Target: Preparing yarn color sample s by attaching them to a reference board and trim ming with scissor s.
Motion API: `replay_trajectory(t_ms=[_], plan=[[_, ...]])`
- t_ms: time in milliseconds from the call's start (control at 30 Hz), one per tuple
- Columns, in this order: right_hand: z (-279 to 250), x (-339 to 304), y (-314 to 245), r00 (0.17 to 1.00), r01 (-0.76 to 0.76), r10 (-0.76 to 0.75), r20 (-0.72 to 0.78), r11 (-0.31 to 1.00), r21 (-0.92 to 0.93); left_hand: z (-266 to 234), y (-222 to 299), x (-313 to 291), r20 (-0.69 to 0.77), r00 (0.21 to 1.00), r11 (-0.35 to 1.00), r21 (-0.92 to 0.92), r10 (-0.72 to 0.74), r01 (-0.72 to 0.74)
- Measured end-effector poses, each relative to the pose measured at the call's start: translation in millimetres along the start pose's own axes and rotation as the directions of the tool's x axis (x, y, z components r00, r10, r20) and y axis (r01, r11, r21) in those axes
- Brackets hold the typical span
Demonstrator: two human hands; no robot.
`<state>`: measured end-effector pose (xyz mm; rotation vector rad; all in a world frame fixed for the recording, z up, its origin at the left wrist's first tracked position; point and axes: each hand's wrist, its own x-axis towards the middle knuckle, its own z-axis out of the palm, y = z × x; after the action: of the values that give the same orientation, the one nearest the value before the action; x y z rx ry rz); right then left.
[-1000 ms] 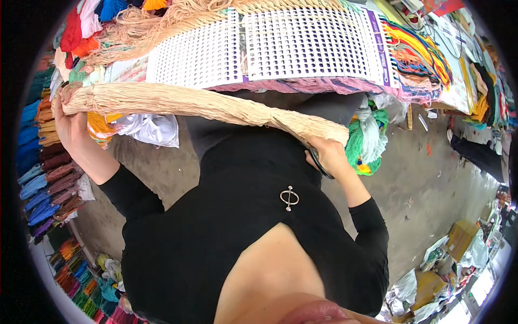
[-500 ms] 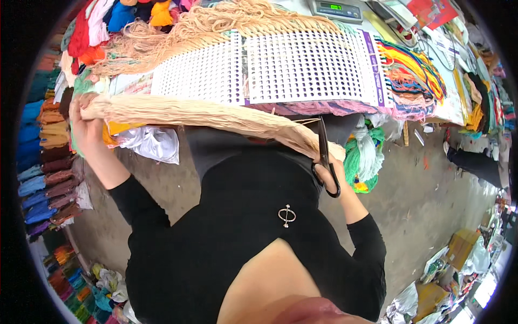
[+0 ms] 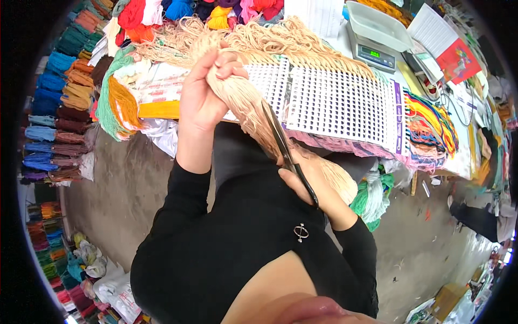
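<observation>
A thick skein of cream yarn (image 3: 243,102) slants from upper left to lower right in front of my body. My left hand (image 3: 205,89) is closed around its upper end, above the table's near edge. Lower down, my right hand (image 3: 319,181) grips the skein's other part together with black-handled scissors (image 3: 278,129). The blades point up and to the left, lying along the skein; they look closed. Part of the lower skein is hidden behind my right hand, and its end hangs out past the wrist.
White perforated boards (image 3: 340,102) with cream yarn along their far edge lie on the table. A digital scale (image 3: 376,56) carries a clear tray (image 3: 377,24). Multicoloured strands (image 3: 429,121) are at right, green and white yarn (image 3: 375,197) hangs below the edge, and coloured skeins (image 3: 46,113) line the left.
My left hand has moved right and up with its end of the skein, nearer my right hand. The stretched skein now bunches and slants. The scissors have tilted leftward.
</observation>
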<state>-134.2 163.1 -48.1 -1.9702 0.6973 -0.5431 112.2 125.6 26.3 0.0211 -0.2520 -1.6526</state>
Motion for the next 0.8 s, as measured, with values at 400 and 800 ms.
replay_trajectory(t_ms=[400, 800], plan=[[1, -18, 26, 0.981, -0.105, 0.184, -0.064, 0.777, 0.621, -22, -5, 3, -0.088, 0.996, 0.999, 0.044, 0.011, -0.007], [-141, -16, 98, 0.786, -0.105, 0.229, -0.574, 0.965, 0.242, -30, -1, -24, -0.263, 0.965, 0.995, 0.087, -0.019, 0.044]])
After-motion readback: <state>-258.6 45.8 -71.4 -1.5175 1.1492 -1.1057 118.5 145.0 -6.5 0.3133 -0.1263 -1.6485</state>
